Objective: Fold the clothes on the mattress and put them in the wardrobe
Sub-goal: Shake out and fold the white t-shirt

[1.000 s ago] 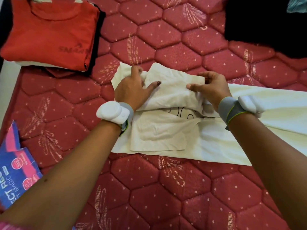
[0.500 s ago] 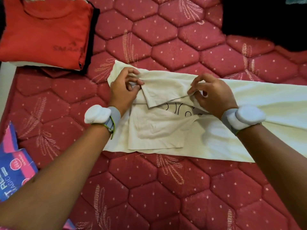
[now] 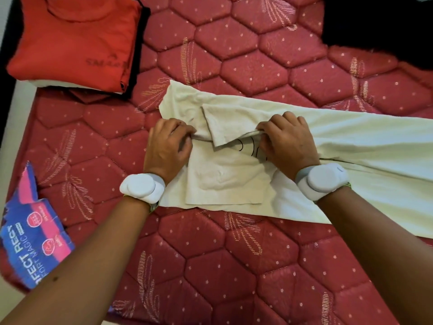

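A: Where were things at that pt?

B: Mid-fold. Cream garment lay flat across the mattress, one end already doubled w/ flaps. Left hand and right hand each pinched the edge of the upper flap, fingers curled round the cloth.

A: Next move?

B: Prob. carry that end over along the length, both hands level, then smooth it. Red folded shirt sat on a pile at the far left corner; wardrobe not in view.
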`<state>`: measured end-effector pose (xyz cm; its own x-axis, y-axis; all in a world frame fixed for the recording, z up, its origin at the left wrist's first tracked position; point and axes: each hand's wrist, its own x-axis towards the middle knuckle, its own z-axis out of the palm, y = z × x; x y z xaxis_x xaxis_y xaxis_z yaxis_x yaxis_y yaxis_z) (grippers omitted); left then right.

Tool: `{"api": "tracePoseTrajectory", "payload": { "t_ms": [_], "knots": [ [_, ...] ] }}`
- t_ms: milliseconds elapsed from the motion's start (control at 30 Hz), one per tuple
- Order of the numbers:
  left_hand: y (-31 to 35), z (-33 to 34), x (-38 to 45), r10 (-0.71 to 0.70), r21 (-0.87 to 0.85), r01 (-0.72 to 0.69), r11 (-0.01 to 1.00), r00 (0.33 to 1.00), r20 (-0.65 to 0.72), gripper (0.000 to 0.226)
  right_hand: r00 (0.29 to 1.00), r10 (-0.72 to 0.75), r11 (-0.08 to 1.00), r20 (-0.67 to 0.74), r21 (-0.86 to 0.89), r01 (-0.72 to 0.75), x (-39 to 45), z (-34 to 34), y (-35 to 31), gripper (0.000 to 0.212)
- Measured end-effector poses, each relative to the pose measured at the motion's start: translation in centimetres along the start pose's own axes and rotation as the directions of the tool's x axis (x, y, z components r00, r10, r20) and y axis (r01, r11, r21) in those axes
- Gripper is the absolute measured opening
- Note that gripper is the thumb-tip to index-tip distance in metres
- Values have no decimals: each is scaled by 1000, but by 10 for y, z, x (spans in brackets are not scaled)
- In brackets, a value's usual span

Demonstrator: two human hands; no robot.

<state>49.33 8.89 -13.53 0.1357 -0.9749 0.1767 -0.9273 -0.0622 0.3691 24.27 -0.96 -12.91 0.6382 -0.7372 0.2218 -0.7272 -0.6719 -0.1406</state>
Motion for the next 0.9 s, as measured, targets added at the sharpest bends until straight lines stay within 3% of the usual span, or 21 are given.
{"api": "tracePoseTrajectory", "payload": {
  "t_ms": [67,167,233,300,367,467,567,667,800,900],
  "knots": [
    [0,-4,1,20,31,-19,999,999,-35,16,999,-44,995,4,87,44,-3,-7,1,17],
    [1,-6,-10,29,23,-29,999,999,22,19,985,-115,992,129,70,107,-19,-10,1,21],
    [-1,-8,-19,-140,-115,138,984,990,-5,27,985,-84,996,152,52,77,-26,-9,0,22],
    [-5,-14,-24,-366,-263,322,910,919,-143,30,996,-2,998,94,56,-4,-25,-10,-7,20],
    [-5,-18,-26,-464,-247,408,879,850,-248,30,997,72,992,14,99,-73,-18,-12,-20,21],
    [8,-13,-22,-367,-145,343,928,907,-207,33,997,70,983,-24,174,-65,-3,-6,-46,31],
    [20,10,-18,-221,31,221,975,975,-28,48,988,39,995,151,82,-52,2,17,-67,50],
    [24,30,-22,-180,207,147,967,972,149,55,958,66,998,278,-21,-62,-8,39,-75,65],
    [27,27,-25,-221,246,186,951,968,123,55,954,59,998,292,-36,-50,-9,43,-73,67],
    [31,17,-34,-290,159,290,944,957,-23,44,953,58,998,296,-16,-55,-8,41,-73,68]
  ]
}}
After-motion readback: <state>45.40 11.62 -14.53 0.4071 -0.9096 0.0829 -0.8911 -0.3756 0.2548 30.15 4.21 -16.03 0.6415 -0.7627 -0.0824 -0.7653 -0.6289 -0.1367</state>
